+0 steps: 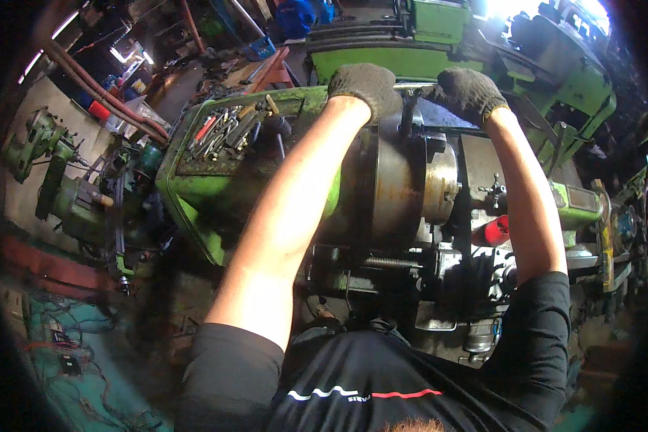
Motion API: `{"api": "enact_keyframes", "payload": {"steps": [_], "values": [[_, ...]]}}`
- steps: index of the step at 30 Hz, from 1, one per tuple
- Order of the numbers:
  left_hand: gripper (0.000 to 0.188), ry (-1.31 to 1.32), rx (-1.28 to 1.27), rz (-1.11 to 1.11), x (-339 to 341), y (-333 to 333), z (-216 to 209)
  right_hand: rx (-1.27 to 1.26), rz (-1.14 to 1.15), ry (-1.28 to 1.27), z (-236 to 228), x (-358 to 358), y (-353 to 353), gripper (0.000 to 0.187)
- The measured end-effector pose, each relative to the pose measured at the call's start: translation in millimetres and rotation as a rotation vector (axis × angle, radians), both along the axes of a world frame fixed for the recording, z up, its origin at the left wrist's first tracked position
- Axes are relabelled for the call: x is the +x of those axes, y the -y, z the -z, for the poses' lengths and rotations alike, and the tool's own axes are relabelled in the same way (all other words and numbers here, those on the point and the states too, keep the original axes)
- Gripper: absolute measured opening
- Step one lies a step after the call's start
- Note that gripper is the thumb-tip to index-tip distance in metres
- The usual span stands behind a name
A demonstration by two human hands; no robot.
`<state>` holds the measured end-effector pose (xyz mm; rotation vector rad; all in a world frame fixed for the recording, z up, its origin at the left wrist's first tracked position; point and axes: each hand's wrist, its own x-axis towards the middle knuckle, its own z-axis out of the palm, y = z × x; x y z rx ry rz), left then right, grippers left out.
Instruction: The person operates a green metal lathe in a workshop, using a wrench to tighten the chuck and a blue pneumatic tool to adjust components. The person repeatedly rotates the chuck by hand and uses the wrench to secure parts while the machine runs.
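Note:
Both my hands wear dark knitted gloves and reach over the large round steel chuck (399,183) of a green lathe. My left hand (366,88) is closed at the chuck's upper left. To the right of it, my right hand (472,95) is closed too. Between them a dark chuck key (408,114) stands with its shaft down at the top of the chuck, and its crossbar runs into both fists. The fingers' far sides are hidden. A round, rust-stained workpiece (441,183) sits at the chuck's right face, beside a chuck jaw (435,142).
Wrenches and other hand tools (227,133) lie on the green headstock (194,194) at left. A red cylindrical object (492,231) rests by the carriage (453,266). Another green machine (381,63) stands behind, and a smaller green machine (72,194) stands far left.

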<state>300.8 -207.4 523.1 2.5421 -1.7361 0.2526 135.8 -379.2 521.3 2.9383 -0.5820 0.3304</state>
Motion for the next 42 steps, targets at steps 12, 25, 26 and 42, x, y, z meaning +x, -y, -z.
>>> {"api": "enact_keyframes", "payload": {"steps": [12,25,26,42], "values": [[0.036,0.132,-0.085,0.146,12,7,8,0.038,0.031,0.072,5,3,-6,0.068],[0.039,0.287,-0.098,-0.052,-1,2,13,0.097,0.038,0.092,8,2,-17,0.075],[0.039,0.322,-0.088,-0.077,3,1,13,0.112,0.020,0.134,12,4,-19,0.076],[0.042,0.296,-0.210,0.036,-2,0,17,0.004,0.028,0.116,21,7,1,0.053]]}}
